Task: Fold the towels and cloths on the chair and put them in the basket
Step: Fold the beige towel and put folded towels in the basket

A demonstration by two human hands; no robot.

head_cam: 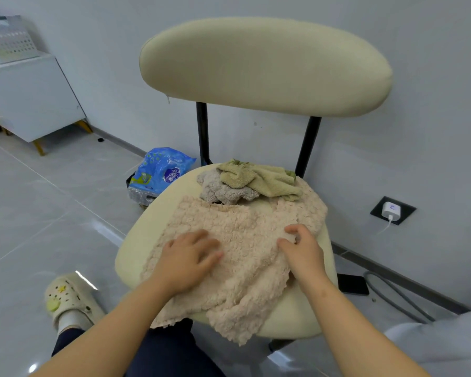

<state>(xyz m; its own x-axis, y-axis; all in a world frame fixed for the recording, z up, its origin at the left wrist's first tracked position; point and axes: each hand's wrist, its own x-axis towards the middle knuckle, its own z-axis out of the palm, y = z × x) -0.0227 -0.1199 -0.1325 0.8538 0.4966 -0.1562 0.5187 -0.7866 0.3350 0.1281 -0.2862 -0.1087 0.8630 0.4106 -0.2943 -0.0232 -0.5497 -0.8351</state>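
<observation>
A fluffy beige towel (237, 232) lies spread over the cream chair seat (147, 221), its near edge hanging off the front. My left hand (191, 257) rests flat on the towel with fingers straight. My right hand (301, 248) sits on the towel's right side, thumb and fingers pinching a fold of it. Behind the towel, a crumpled grey cloth (223, 189) and a crumpled olive-green cloth (259, 178) lie at the back of the seat. A white perforated basket (10, 40) stands on a white cabinet at the far left.
The chair's padded backrest (264, 66) stands against the wall. A blue plastic bag (161, 170) sits in a box on the floor left of the chair. A dark phone (352, 284), a grey cable and a wall charger (391, 210) lie to the right. My slippered foot (68, 297) is bottom left.
</observation>
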